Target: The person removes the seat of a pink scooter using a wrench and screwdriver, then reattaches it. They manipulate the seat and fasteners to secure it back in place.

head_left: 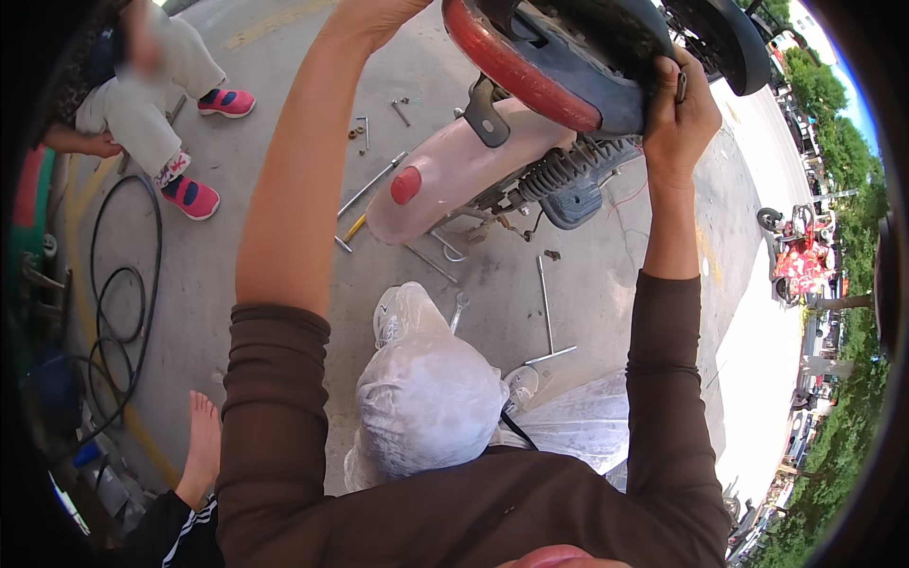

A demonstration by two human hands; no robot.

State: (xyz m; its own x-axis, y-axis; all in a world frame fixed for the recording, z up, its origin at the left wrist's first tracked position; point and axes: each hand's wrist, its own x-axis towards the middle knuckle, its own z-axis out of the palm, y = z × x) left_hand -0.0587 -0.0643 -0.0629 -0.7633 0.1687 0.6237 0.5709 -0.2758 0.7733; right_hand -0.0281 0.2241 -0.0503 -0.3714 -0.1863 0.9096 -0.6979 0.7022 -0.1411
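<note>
The rear tail section (625, 85) of a scooter, black plastic with a long red tail light (511, 80), is raised at the top of the view. My right hand (684, 118) grips its right edge, thumb on the near side, and a small metal piece shows by the fingers. My left hand (386, 17) reaches up beside the tail light's left end; its fingers lie beyond the upper edge. Below the tail section are a pale pink rear fender (454, 175) with a red reflector (406, 186), a coil-spring shock absorber (559, 175) and a black metal bracket (486, 118).
Wrenches lie on the concrete, including a T-handle wrench (546, 308) and a spanner (459, 310). Bolts (401, 112) are scattered further off. A black hose (147, 293) coils at left. A seated person (142, 114) and someone's bare foot (203, 435) are nearby.
</note>
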